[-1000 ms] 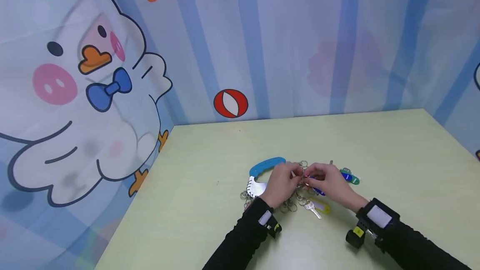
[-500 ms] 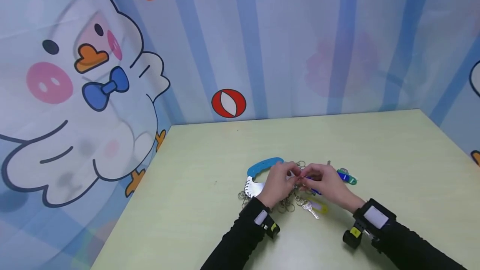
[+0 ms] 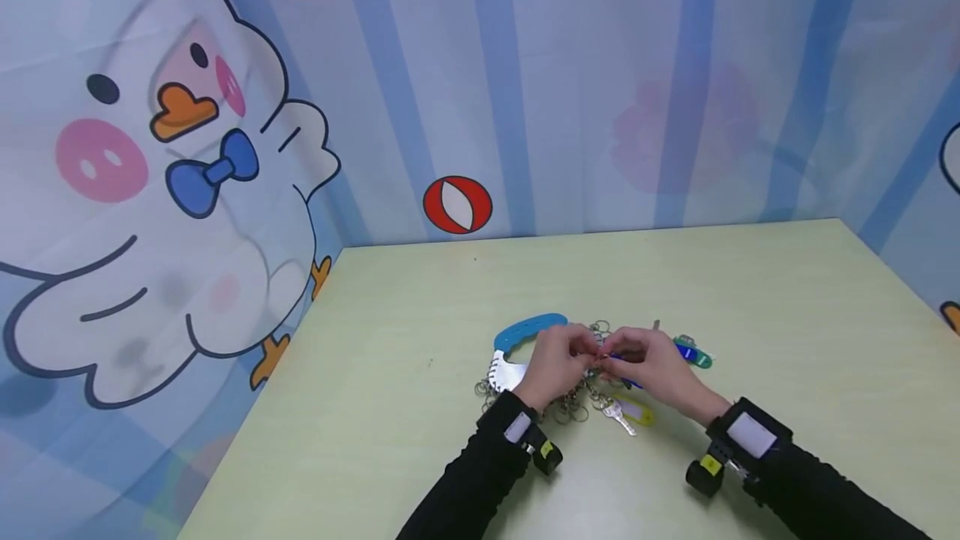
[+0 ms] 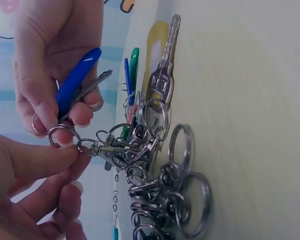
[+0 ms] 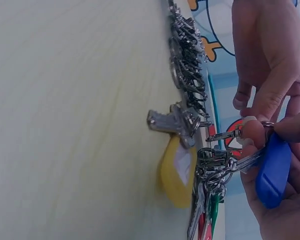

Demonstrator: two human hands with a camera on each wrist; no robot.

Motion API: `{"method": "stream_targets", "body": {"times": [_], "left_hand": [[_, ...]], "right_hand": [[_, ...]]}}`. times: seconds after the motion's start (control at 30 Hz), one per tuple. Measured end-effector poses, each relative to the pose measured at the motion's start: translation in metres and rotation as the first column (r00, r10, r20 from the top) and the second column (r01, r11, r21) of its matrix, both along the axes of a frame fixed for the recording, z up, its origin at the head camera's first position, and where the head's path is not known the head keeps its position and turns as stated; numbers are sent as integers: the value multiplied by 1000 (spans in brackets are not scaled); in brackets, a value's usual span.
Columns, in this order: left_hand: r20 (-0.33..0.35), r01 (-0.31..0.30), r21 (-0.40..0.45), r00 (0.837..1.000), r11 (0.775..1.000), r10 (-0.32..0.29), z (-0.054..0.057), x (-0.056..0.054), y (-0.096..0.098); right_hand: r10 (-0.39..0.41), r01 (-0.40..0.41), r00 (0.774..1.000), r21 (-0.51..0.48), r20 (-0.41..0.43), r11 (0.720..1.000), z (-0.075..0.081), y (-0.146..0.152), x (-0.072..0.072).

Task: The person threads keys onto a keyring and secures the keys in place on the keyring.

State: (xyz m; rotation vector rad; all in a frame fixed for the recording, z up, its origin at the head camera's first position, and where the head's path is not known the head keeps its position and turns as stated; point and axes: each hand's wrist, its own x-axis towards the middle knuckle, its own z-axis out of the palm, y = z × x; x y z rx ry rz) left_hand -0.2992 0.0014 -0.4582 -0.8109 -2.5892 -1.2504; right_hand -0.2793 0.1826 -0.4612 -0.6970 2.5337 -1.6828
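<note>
In the head view, my left hand point(image 3: 557, 367) and right hand point(image 3: 663, 369) meet at the fingertips over a cluster of keys and rings. The left thumb and forefinger pinch a small metal split ring point(image 4: 76, 131), which is linked to a swivel clasp point(image 4: 102, 149). My right hand holds a blue key tag point(image 5: 273, 172) with a silver key point(image 4: 94, 84) beside it, its fingertips at that same ring. Whether the tag is threaded on the ring is hard to tell. Under the hands lie a yellow key tag point(image 5: 177, 175) and another silver key point(image 4: 162, 82).
A large hoop with a blue handle point(image 3: 531, 327) and silver plate point(image 3: 506, 375) lies left of the hands. Many linked metal rings point(image 4: 182, 205) spread below. Green and blue tags point(image 3: 701, 357) lie to the right on the pale table point(image 3: 405, 440). A printed curtain point(image 3: 570, 90) stands behind.
Both hands stay together at the ring, with only slight finger movement. The head view has shifted a little; the things on the table show no clear movement.
</note>
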Motion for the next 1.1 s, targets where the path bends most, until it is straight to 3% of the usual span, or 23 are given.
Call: {"method": "stream_targets", "body": {"times": [0.17,0.33,0.43,0.57,0.67,0.97,1.1], "left_hand": [[-67,4,-63,998,998,-8,4,4,0],[-103,-7,-59,995,998,1,2,5,1],[-71,-14,-41,997,999,11,1,3,1],[50,-13,9,999,1000,12,1,2,1],[113,-20,16,993,1000,18,3,2,-1],[30,-6,-46,1000,999,7,3,4,0],[22,6,-36,1000,999,-5,3,2,0]], "right_hand": [[2,0,997,-25,83,1000,3,0,-1],[4,3,987,-42,159,999,5,0,0],[4,0,991,-30,134,1000,4,-1,1],[2,-2,1000,17,24,1000,3,-2,2],[5,-5,1000,18,-13,1000,3,-3,2],[6,3,989,-54,151,999,4,1,0],[-10,13,993,-27,116,1000,3,0,1]]}}
